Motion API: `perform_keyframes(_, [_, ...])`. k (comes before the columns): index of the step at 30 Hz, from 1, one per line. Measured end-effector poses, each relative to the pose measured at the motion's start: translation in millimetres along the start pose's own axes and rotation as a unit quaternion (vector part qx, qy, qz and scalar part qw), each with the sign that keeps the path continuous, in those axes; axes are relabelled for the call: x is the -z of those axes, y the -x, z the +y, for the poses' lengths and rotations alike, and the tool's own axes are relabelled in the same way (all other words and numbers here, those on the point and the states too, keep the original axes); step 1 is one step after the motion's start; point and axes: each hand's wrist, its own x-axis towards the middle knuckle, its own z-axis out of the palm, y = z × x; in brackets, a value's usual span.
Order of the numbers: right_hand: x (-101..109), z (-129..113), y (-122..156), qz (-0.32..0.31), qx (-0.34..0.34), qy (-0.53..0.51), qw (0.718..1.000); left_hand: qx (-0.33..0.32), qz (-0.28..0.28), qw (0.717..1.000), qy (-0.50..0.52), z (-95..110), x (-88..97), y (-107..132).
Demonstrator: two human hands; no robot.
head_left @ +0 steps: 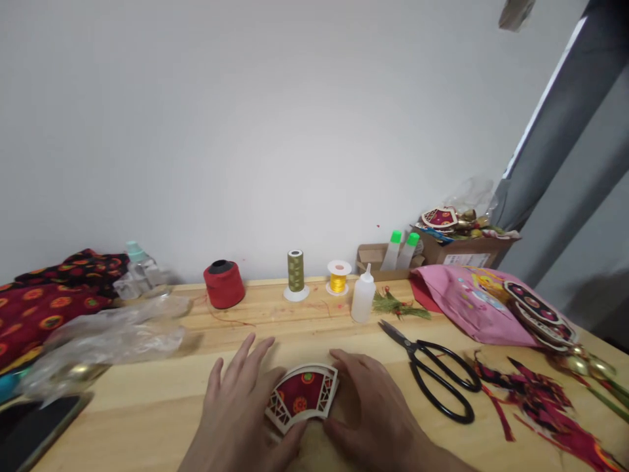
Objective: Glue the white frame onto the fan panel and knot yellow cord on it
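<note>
Fan pc. (303,391), edges part-hidden by L hand (240,400) & R hand (377,401), each grip curved, hold unclear

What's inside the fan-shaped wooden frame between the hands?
Dark red patterned cloth fills the middle of the frame. What lies beneath is covered, so can't be seen.

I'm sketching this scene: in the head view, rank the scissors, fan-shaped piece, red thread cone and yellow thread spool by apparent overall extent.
Largest: black-handled scissors
Fan-shaped piece
Red thread cone
Smallest: yellow thread spool
The first two lie nearer the camera.
</note>
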Motion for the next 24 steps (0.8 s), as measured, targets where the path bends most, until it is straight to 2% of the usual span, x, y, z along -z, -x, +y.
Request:
perform_keyframes(5, [5.5,12.5,-0.5,-0.033,0.032,-0.025,0.999,-0.023,-0.019,1.0,0.009,-6.5,-1.3,-2.1])
perform_keyframes(9, [2.8,17.1,-11.4,0.013,0.118,-0.01,0.993,-0.046,-0.026,0.999,0.001,-11.9,-8.0,-7.1])
perform_keyframes(11, [-1.1,15.6,-18.8,0.032,0.138,-0.006,0.99,-0.059,-0.03,0.998,-0.008,-17.7,-15.9,-7.0])
perform_keyframes(17, [-3.2,15.8,-25.4,-0.029,0.159,0.022,0.987,-0.087,0.037,0.995,0.004,-29.6,-42.7,4.5])
perform_keyframes(21, [-2.0,16.7,-23.2,-0.029,0.163,0.029,0.986,-0.051,0.054,0.997,0.015,-22.3,-41.5,4.5])
perform_keyframes(24, [-3.0,14.9,-23.8,-0.022,0.165,0.031,0.986,-0.079,0.046,0.996,-0.011,-20.8,-34.3,0.1])
